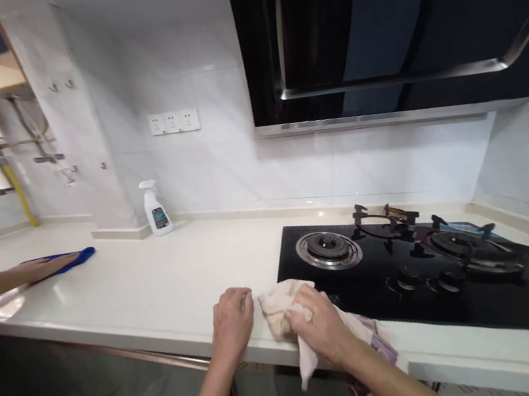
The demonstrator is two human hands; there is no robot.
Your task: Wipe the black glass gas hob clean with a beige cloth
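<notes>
My right hand (324, 326) is closed around a bunched whitish cloth (277, 307), pressed on the worktop at the front left corner of the black gas hob (372, 298). The cloth has purple-brown patches, and part of it hangs over the counter's front edge under my right forearm. To the left of the cloth, my left hand (232, 318) rests on the counter edge with nothing in it. Its fingers are slightly bent, with the thumb a little apart. Nearest to the cloth on the hob is the left burner (328, 249), which has no pan support on it.
A loose pan support (380, 224) lies at the back of the hob, beside the right burner (476, 250). Overhead juts a black range hood (367, 25). A white spray bottle (155, 209) stands by the wall. At far left, another person's hand (47, 267) presses a blue cloth (84, 256) on the white counter (158, 290).
</notes>
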